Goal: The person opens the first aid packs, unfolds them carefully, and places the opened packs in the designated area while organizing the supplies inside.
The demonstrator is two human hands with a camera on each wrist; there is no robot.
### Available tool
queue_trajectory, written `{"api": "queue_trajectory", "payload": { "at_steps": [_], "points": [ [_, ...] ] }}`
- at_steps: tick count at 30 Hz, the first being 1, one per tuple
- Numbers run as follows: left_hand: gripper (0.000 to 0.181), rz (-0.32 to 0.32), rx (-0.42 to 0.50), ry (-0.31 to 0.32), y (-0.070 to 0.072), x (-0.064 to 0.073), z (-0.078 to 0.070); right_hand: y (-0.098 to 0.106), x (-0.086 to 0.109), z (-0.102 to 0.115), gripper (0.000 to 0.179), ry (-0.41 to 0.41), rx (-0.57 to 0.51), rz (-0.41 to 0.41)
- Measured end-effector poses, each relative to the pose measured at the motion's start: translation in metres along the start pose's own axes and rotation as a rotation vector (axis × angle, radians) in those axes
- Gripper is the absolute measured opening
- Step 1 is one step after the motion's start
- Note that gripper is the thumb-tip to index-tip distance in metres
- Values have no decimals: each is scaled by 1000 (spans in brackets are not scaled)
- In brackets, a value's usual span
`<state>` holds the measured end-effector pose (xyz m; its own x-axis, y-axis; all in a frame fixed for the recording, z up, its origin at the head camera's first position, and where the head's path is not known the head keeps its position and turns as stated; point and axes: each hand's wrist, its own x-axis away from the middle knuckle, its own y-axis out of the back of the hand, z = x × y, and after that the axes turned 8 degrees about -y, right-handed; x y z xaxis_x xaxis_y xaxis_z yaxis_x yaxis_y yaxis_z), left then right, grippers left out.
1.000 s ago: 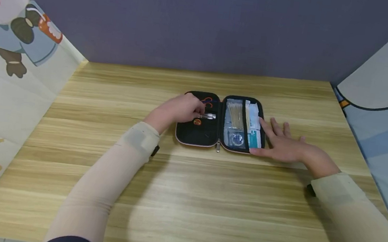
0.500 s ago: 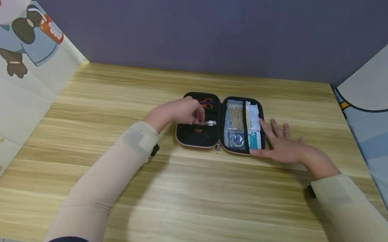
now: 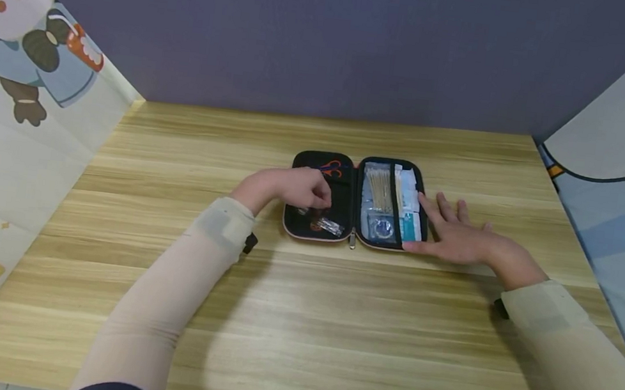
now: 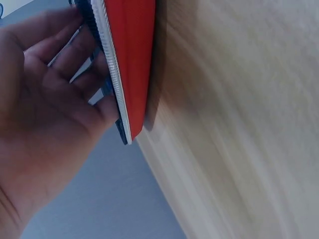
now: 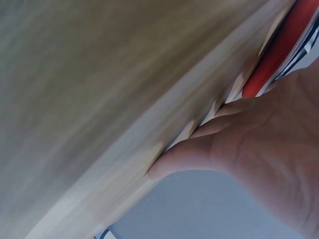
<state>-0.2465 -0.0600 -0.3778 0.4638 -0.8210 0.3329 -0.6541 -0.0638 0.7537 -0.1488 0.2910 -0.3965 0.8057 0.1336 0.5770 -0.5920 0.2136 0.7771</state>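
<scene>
An unfolded zip case (image 3: pixel 316 233), black inside and red outside, lies on the table. My left hand (image 3: pixel 300 187) reaches over its left half, fingers bent down. In the left wrist view the fingers (image 4: pixel 75 55) curve loosely past the zipped edge, their tips partly hidden. A small clear, shiny item (image 3: pixel 330 226) lies in that half, just below the fingertips. Scissors (image 3: pixel 331 169) with orange handles sit above the hand. My right hand (image 3: pixel 455 232) rests at the case's right edge, fingers spread and straight. The right half holds cotton swabs (image 3: pixel 379 190) and packets (image 3: pixel 412 222).
The wooden table (image 3: pixel 332 326) extends around the case on every side. A dark blue-grey panel (image 3: pixel 335 43) stands behind it. Printed cartoon panels flank the table left (image 3: pixel 63 44) and right (image 3: pixel 610 171). A zip pull (image 3: pixel 351 241) hangs at the case's front.
The clear item has moved from between my left fingers toward the front of the left half, and the fingers no longer pinch it. My left hand has lowered slightly; the right hand stays put.
</scene>
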Motion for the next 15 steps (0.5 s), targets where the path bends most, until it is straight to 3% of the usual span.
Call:
{"api": "queue_trajectory", "payload": {
  "at_steps": [6,15],
  "points": [
    [31,23,59,11,-4,0,-2,1,0,0,122,-3,1,1],
    [49,54,56,25,-3,0,-5,1,2,0,120,-2,16,1]
  ]
}}
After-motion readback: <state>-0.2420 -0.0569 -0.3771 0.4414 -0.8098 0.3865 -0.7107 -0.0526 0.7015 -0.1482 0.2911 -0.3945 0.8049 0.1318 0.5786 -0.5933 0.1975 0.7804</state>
